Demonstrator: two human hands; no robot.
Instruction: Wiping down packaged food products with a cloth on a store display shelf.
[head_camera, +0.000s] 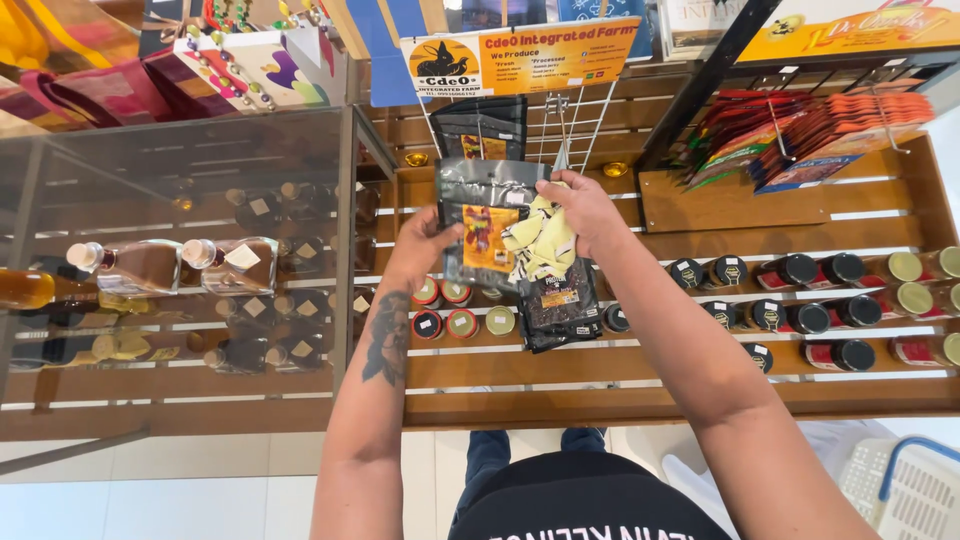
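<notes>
My left hand (420, 245) grips the left edge of a silver-and-clear pouch with an orange label (483, 225), held up in front of a wooden slatted shelf. My right hand (585, 208) pinches a pale yellow cloth (542, 240) against the pouch's front and also holds a dark pouch (558, 305) that hangs below it. Another dark pouch (480, 125) hangs on a wire hook behind them.
Small jars with round lids (460, 322) stand on the wooden shelf (600, 365) below the hands, and more jars (830, 300) line the right side. A glass case with bottles (180, 265) is at left. Red packets (800, 135) hang upper right. A white basket (905, 490) sits lower right.
</notes>
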